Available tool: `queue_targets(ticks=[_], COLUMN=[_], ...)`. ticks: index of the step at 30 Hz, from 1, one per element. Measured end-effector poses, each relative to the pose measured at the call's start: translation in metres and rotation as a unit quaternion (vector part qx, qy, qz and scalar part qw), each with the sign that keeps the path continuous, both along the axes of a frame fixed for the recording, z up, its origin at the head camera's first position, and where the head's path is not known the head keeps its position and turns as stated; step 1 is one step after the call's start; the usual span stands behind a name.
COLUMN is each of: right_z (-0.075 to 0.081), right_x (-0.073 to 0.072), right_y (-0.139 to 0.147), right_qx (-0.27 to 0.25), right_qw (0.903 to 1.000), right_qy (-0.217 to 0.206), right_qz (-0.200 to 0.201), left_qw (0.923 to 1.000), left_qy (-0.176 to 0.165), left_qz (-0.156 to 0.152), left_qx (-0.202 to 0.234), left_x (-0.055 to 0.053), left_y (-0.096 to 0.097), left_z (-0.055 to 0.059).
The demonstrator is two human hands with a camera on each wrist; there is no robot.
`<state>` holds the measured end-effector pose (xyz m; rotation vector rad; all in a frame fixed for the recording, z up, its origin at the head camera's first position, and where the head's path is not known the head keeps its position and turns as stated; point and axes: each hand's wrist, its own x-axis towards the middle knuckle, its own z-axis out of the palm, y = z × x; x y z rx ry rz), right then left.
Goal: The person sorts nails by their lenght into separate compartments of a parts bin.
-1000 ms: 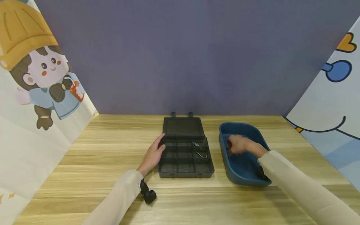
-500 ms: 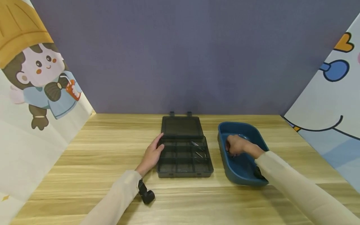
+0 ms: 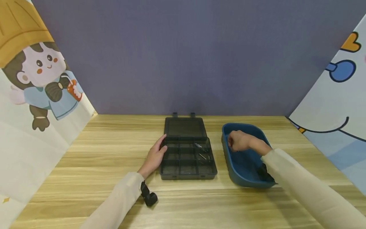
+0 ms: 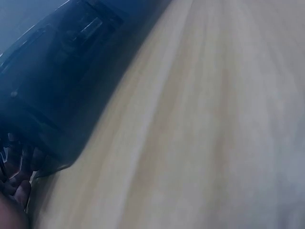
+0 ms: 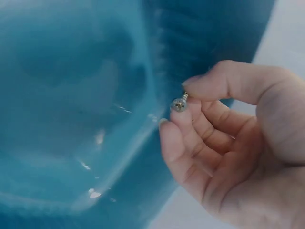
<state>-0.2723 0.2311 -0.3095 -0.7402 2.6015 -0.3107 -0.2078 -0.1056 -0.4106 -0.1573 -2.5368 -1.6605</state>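
Between thumb and fingertips my right hand (image 3: 240,141) pinches a small cross-head screw (image 5: 180,104), its head and threads plain in the right wrist view. That hand is over the left part of a blue plastic bin (image 3: 243,182). A dark translucent compartment box (image 3: 188,176) lies to the bin's left, its lid (image 3: 185,126) folded back. Thin shiny metal pieces (image 3: 198,145) lie in its back right compartment, with more metal pieces (image 3: 202,156) in the one in front. My left hand (image 3: 153,158) rests along the box's left side, fingers extended and thumb at the rim.
Both things stand on a wood-grain table (image 3: 114,159). A grey-purple panel (image 3: 188,57) rises behind its back edge, and cartoon-printed walls (image 3: 17,133) flank it. A black wrist camera (image 3: 150,198) sits below my left sleeve.
My right hand has risen a little inside the bin, with the screw now in its pinch. The left hand and box keep their places; the head view has shifted slightly.
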Motion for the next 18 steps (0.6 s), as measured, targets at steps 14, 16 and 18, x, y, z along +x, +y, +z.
queue_targets(ticks=[14,16,18], right_z=[0.031,0.031,0.03], right_x=[0.008,0.01,0.011], right_y=[-0.029,-0.035,-0.04], right_qx=[-0.035,-0.043,-0.048], right_qw=[0.9989,0.9985,0.9984], right_qy=[0.031,0.033,0.031], right_qz=[0.002,0.006,0.004], left_qw=[0.9998,0.9998,0.9998], left_qy=[0.0,0.002,0.006], left_qz=[0.004,0.006,0.006], left_qx=[-0.017,-0.016,-0.017], left_x=[0.001,0.002,0.002], left_y=[0.001,0.002,0.002], left_z=[0.002,0.002,0.002])
